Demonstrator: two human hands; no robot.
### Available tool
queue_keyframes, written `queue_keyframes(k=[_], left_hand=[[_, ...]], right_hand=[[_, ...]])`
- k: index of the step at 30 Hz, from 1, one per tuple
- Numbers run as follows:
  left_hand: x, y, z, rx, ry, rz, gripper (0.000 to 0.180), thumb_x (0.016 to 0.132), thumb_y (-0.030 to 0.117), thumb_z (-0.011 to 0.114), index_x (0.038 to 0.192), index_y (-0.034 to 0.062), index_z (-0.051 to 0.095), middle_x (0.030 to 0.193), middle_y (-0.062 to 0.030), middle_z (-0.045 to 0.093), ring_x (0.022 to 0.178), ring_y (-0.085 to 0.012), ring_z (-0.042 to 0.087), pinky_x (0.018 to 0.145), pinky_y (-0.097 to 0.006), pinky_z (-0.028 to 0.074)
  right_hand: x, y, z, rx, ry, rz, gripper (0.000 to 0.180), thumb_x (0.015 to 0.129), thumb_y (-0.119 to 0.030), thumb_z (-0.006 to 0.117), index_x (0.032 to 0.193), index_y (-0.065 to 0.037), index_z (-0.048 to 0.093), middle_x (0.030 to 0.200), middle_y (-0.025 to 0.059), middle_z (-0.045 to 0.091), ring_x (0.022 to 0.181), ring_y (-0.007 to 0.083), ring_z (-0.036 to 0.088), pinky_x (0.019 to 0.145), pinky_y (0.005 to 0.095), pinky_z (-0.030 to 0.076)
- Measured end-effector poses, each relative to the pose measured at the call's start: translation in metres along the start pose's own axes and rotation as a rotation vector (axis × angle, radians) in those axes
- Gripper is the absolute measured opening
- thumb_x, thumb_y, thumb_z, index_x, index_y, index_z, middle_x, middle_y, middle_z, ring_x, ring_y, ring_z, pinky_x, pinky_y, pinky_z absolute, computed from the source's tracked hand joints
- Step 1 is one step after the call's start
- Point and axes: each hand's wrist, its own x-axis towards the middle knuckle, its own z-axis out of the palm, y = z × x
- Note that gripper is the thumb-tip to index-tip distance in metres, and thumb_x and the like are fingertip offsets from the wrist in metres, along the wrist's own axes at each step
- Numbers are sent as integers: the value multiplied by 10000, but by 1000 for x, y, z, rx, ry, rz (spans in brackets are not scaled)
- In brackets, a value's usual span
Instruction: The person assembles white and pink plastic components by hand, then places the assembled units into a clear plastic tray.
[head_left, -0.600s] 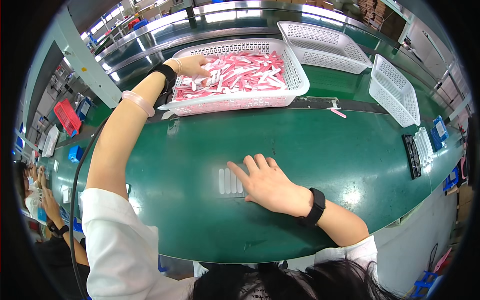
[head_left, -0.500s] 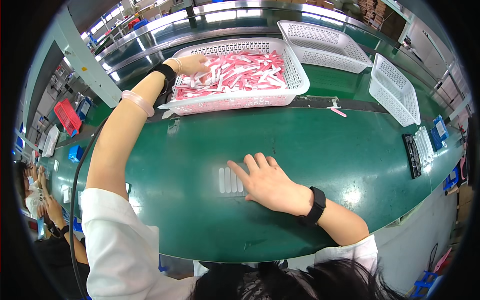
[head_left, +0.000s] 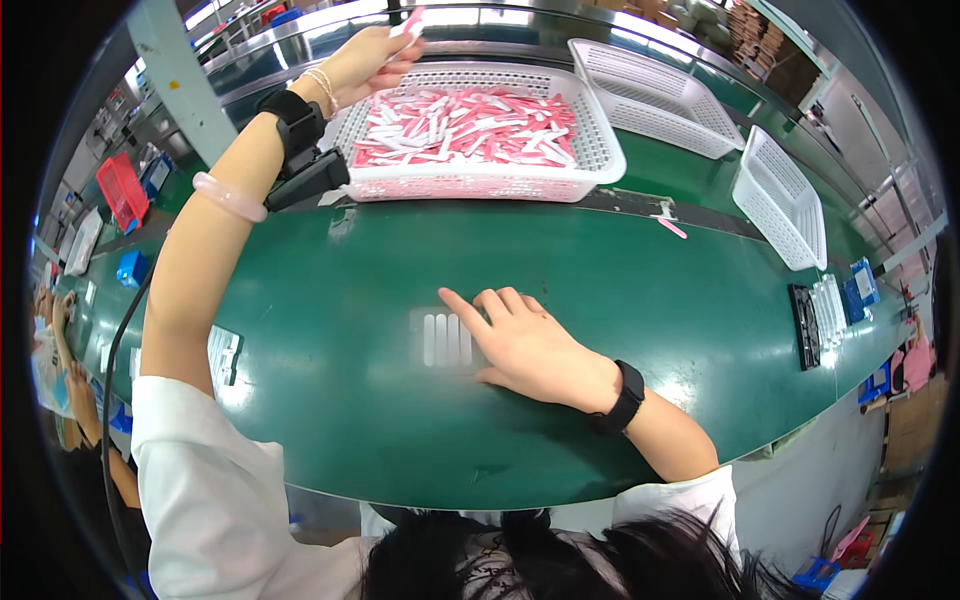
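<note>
Now the left hand (head_left: 372,62) has come up out of the white plastic basket (head_left: 480,184) to the upper left of the frame, its fingers closed on a pink-and-white strip (head_left: 410,24); at least one piece is thus out of the pile of pink-and-white strips (head_left: 470,128) in the upper middle. Mid-frame, the right hand (head_left: 532,350) lies loosely spread, gripping nothing visible, over the right part of a clear flat piece with whitish bars (head_left: 441,341) on the green worktop (head_left: 350,430). Whether its palm presses down, I cannot tell.
</note>
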Motion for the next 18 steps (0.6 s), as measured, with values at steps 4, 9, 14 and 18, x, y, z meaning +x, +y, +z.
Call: queue_keyframes(k=[4, 9, 14, 18], left_hand=[[-79, 27, 47, -284, -178, -53, 250, 877, 170, 453, 1042, -16, 434, 692, 41, 389, 522, -3, 304, 378, -135, 226], [-181, 9, 96, -464, -266, -262, 223, 865, 189, 474, 1027, 43, 428, 754, -24, 497, 525, -43, 391, 398, -165, 259], [-234, -6, 111, -426, -268, -399, 190, 894, 164, 414, 1028, 32, 389, 752, -30, 490, 548, -45, 377, 467, -161, 298], [-243, -21, 118, -552, -285, -427, 211, 892, 156, 416, 1055, 26, 385, 736, -29, 489, 535, -40, 371, 457, -163, 303]], right_hand=[[1, -6, 2, 39, 17, -22, 758, 652, -162, 676, 1273, -10, 270, 1080, 164, 434, 1003, 313, 431, 865, 388, 369], [3, 2, -5, 152, 210, -32, 577, 667, -179, 665, 1155, -6, 413, 1078, 154, 461, 1019, 322, 432, 855, 405, 365], [9, -16, -36, 1132, 291, 131, 271, 786, 23, 542, 1054, 10, 505, 886, 41, 519, 858, 99, 510, 722, 234, 442], [4, -18, -37, 1296, 231, 131, 299, 751, 70, 561, 1043, 58, 499, 903, 72, 522, 876, 123, 516, 760, 247, 464]])
